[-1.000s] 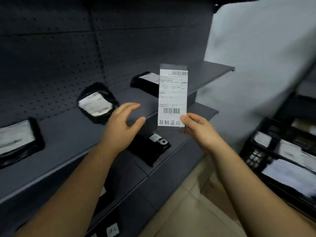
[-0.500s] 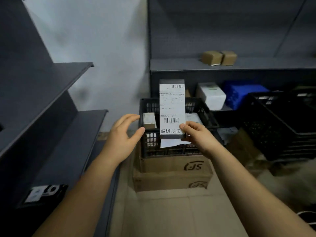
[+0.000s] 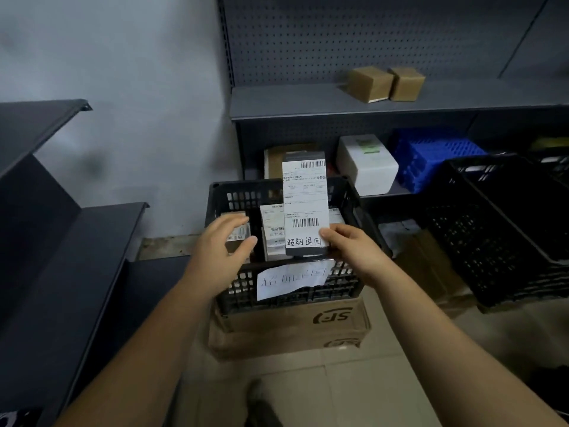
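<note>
My right hand [image 3: 351, 251] pinches the lower right corner of a slim dark parcel [image 3: 304, 204] with a white shipping label, barcodes and handwritten characters. It stands upright above a black plastic crate [image 3: 348, 282]. That crate holds other labelled parcels [image 3: 272, 232] and has a paper note [image 3: 292, 280] on its front wall. It rests on a brown cardboard box [image 3: 292, 331] on the floor. My left hand [image 3: 221, 251] hovers open just left of the parcel, fingers relaxed, holding nothing.
Grey shelving [image 3: 70, 241] runs along the left. A pegboard shelf unit [image 3: 369, 97] behind the crate carries two small brown boxes [image 3: 385, 83], a white box [image 3: 366, 164] and a blue crate [image 3: 431, 161]. More black crates [image 3: 498, 229] stand at the right.
The view has swung from the left shelves toward the black crate. Both hands kept their pose, and the parcel now hangs over the crate, closer than half a second ago.
</note>
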{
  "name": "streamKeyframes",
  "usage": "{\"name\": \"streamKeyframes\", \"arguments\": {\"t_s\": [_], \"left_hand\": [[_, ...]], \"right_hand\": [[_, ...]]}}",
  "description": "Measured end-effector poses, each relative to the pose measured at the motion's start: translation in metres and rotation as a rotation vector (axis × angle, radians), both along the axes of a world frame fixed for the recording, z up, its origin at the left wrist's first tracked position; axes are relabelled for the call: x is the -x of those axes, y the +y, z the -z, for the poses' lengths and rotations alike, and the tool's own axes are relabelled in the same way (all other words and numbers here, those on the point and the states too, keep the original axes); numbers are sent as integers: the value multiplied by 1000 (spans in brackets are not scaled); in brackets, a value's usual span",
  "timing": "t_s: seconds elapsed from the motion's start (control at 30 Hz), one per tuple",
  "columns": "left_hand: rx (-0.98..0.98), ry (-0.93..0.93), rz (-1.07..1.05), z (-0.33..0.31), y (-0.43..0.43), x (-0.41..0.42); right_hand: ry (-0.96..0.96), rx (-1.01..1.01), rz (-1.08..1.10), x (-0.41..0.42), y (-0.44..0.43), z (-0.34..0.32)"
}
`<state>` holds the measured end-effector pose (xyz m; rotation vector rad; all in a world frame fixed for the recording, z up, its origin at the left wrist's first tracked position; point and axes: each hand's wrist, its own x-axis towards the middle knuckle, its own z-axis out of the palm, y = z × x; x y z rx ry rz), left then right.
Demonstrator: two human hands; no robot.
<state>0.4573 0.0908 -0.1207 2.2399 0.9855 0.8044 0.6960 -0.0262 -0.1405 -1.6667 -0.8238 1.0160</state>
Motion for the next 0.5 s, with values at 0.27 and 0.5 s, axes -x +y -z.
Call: {"name": "streamKeyframes", "arguments": {"t_s": [0.27,0.5], "left_hand": [[89,8,60,44,117,-75],[218,90,115,88,186,-132]], "right_hand": [[-10,126,15,-72,113,20],[-151,346,-63,-139,159,55]]}}
